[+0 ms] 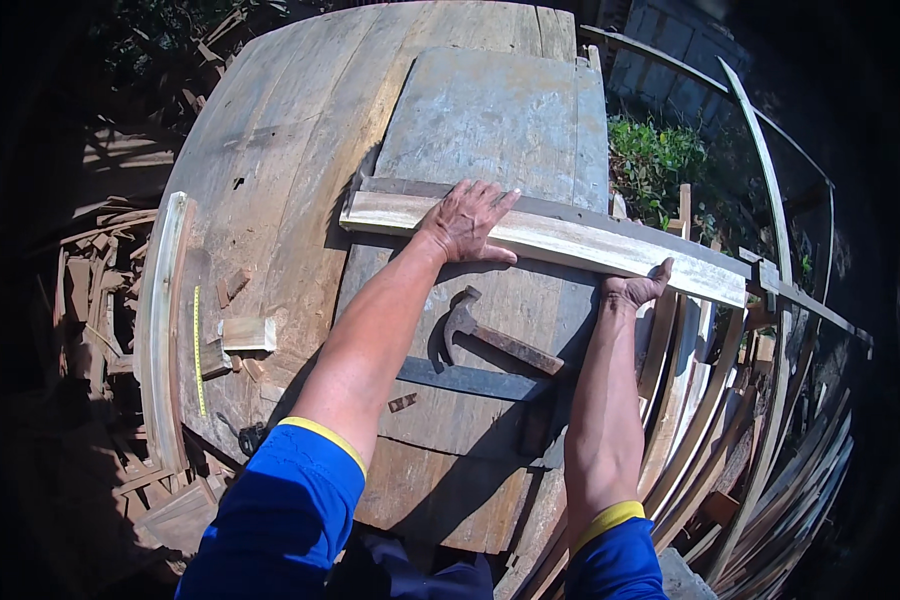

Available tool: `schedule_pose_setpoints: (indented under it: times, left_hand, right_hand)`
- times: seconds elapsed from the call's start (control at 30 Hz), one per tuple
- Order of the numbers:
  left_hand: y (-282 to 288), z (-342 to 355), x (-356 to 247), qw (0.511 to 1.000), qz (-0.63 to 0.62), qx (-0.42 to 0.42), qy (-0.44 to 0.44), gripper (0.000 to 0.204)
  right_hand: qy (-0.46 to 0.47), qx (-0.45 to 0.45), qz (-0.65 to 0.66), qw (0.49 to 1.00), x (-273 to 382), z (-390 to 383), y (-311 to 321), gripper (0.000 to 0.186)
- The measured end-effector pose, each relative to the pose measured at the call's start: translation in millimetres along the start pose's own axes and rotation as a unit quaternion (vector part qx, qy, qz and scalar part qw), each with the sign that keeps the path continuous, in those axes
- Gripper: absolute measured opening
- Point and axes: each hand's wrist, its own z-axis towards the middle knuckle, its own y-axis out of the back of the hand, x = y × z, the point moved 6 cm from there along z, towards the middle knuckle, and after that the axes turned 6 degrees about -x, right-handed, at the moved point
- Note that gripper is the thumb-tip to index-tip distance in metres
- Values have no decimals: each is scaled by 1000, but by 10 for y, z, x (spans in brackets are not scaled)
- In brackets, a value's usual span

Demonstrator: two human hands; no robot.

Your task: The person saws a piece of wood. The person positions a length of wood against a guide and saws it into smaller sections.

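Top-down view of two bare arms, blue sleeves w/ yellow cuffs, at a weathered brown plank tabletop (270,130). A long, pale, straight-edged wooden board (560,243) crosses above centre, approx. 11 to 3 o'clock, tilting down at its R end. The L hand (467,222) grasps it at 12 o'clock: fingers spread over the far edge, thumb along the near side. The R hand (637,288) holds the near edge at 3 o'clock, one digit up against the face; other fingers hidden, so can't tell how tight. Just below, at 5 o'clock, a claw hammer w/ brown wooden handle (502,341) lies nr a flat, dark-grey metal bar (470,378). At 9 o'clock: a small, pale wooden block (255,334), beside it a yellow tape-measure strip (198,350), then an upright-lying pale plank (157,330). At 12 o'clock, beyond the board, a flat blue-grey panel (480,130). Long, thin wood strips (690,430) stack at 4 o'clock; leafy green plants (655,155), 2 o'clock.
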Motion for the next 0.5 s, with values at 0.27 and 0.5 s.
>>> schedule_pose_setpoints:
  times: [0.27,0.5]
  left_hand:
    - [36,33,14,1000,-12,-11,-4,105]
    - [-31,29,23,999,-17,17,28,105]
  right_hand:
    - [56,-49,-31,997,16,-92,-177,70]
    - [11,-29,-50,998,17,-115,-176,70]
